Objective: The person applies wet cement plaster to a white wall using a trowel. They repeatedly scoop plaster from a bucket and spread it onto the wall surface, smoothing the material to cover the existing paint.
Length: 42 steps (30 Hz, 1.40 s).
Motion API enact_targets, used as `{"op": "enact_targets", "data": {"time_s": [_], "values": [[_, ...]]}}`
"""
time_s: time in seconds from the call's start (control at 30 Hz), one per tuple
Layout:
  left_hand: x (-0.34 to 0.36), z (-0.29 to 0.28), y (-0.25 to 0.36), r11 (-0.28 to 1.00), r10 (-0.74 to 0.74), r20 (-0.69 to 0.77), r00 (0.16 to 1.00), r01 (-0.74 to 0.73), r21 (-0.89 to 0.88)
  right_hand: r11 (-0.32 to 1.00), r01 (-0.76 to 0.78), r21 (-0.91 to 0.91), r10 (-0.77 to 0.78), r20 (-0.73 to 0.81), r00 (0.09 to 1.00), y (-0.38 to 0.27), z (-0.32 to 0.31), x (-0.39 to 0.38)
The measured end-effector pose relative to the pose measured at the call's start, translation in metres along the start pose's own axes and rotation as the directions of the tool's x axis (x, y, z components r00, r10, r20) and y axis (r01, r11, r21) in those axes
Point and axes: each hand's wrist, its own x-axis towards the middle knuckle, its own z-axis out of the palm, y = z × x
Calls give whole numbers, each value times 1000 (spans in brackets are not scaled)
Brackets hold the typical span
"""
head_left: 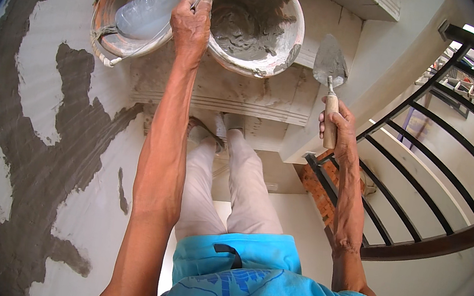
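Note:
My left hand (191, 24) is closed at the left rim of a whitish bucket (295, 22) that holds wet grey mortar (245, 31). Whether it grips the rim itself or the handle there is hard to make out. Close beside that hand, on its left, stands an orange-brown bucket (108, 5) with cloudy liquid and a clear plastic bottle (145, 12) inside. A pointing trowel (330, 121) is in my right hand (343, 128), its wooden handle wrapped by the fingers. The trowel's blade (330, 62) points away from me, coated in grey mortar, to the right of the mortar bucket.
Both buckets stand on pale stair steps (225, 99) in front of my feet. Dark grey mortar patches (39, 171) spread over the white wall (96, 213) at left. To the right runs a black metal stair railing (424, 165), beyond a white post (387, 60). Brick-coloured flooring (318, 184) shows below.

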Motion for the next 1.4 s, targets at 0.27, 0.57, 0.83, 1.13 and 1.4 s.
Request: {"op": "enact_targets", "data": {"time_s": [0.27,0.57,0.83,1.13,1.4], "values": [[0,-3,0,999,-39,11,999,39,-4,981,-11,192,-15,136,991,25,2,11],[4,-2,0,1000,-26,0,1000,26,1,968,245,-57,-248,-46,968,58,13,37],[6,-4,-5,999,34,34,999,-33,-34,528,460,-714,-683,-35,729,40,25,105],[18,-9,-10,998,-57,132,990,55,18,146,581,-801,-867,179,465,12,22,191],[29,-8,-8,993,101,188,977,-109,35,9,485,-874,-811,277,515,8,15,215]]}}
